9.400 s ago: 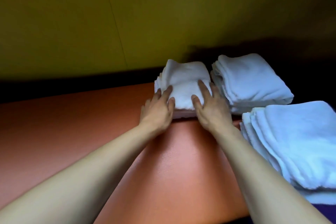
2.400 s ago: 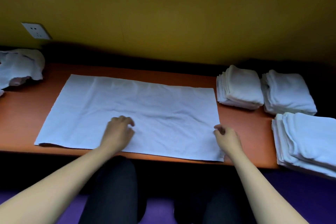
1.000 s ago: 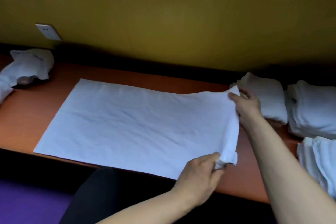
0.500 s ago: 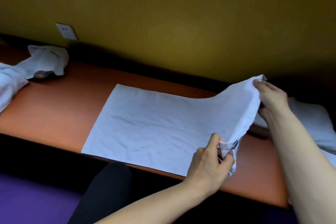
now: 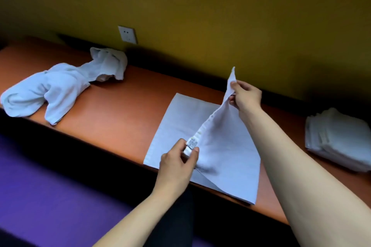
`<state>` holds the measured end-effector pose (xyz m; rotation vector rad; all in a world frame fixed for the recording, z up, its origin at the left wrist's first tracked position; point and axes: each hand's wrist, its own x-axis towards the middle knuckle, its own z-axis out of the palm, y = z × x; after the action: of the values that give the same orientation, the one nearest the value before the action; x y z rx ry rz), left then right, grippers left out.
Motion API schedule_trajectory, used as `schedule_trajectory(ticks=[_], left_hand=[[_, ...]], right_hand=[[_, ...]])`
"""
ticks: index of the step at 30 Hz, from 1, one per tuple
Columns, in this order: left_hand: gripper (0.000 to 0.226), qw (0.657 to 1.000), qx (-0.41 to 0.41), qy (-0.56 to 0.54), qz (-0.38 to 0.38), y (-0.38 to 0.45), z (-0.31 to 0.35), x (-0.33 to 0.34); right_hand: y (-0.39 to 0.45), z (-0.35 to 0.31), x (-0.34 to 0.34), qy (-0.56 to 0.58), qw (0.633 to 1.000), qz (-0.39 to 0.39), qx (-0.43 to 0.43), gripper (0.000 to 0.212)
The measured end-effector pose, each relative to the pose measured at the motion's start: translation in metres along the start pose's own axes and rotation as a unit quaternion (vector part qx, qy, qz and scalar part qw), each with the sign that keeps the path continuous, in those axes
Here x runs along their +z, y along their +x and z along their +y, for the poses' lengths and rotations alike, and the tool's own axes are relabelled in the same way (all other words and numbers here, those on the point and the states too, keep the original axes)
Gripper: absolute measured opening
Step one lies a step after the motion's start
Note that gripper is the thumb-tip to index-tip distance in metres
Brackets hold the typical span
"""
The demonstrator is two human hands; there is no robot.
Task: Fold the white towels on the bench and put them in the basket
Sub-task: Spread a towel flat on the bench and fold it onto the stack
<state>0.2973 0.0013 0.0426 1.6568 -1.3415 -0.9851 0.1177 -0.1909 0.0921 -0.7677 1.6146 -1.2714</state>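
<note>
A white towel [image 5: 224, 146] lies on the orange bench [image 5: 120, 106], its right end lifted and carried over the rest. My left hand [image 5: 176, 163] pinches the near corner of that lifted edge, by a small label. My right hand [image 5: 246, 96] pinches the far corner, held higher above the bench. A crumpled heap of unfolded white towels [image 5: 60, 86] sits at the bench's left end. A stack of folded white towels [image 5: 337, 138] rests at the right edge. No basket is in view.
A yellow-green wall [image 5: 200, 6] runs behind the bench, with a white socket [image 5: 127, 34] above the heap. Purple floor [image 5: 50, 196] lies in front of the bench. My dark-clad legs [image 5: 172, 224] are below the near edge.
Both hands have carried the towel's right edge up and leftward over the flat part. The view has swung left, bringing the crumpled heap into frame and pushing the folded stacks to the right edge.
</note>
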Motion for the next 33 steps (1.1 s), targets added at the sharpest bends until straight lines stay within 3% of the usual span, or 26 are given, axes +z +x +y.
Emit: schedule_trajectory(ticks=[5, 8, 14, 17, 20, 25, 28, 31, 33], left_hand=[[0.025, 0.996, -0.064, 0.015, 0.052, 0.02, -0.045, -0.044], [0.028, 0.993, -0.109, 0.032, 0.042, 0.028, -0.076, -0.059], [0.034, 0.98, -0.172, 0.088, 0.048, 0.035, -0.122, -0.063], [0.038, 0.973, -0.185, 0.128, 0.046, 0.036, -0.146, -0.063], [0.039, 0.969, -0.185, 0.156, 0.047, 0.037, -0.154, -0.058], [0.026, 0.958, -0.175, 0.211, 0.086, 0.038, -0.146, -0.047], [0.041, 0.96, -0.156, 0.207, 0.104, 0.035, -0.139, -0.04], [0.049, 0.958, -0.195, 0.195, 0.082, 0.044, -0.137, -0.04], [0.043, 0.955, -0.243, 0.156, 0.076, 0.05, -0.133, -0.043]], right_hand=[[0.001, 0.03, 0.081, -0.053, 0.998, -0.021, -0.002, 0.009], [0.003, 0.049, 0.112, -0.071, 0.997, -0.033, 0.006, 0.011], [-0.003, 0.071, 0.126, -0.107, 0.99, -0.092, 0.0, 0.015], [-0.015, 0.092, 0.095, -0.136, 0.984, -0.114, -0.022, 0.019], [-0.036, 0.131, 0.032, -0.196, 0.977, -0.088, -0.011, 0.018], [-0.092, 0.183, -0.089, -0.338, 0.939, 0.057, 0.029, 0.007], [-0.12, 0.204, -0.132, -0.377, 0.916, 0.129, 0.046, 0.017], [-0.132, 0.218, -0.145, -0.413, 0.901, 0.118, 0.062, 0.031], [-0.134, 0.22, -0.142, -0.416, 0.901, 0.096, 0.074, 0.028]])
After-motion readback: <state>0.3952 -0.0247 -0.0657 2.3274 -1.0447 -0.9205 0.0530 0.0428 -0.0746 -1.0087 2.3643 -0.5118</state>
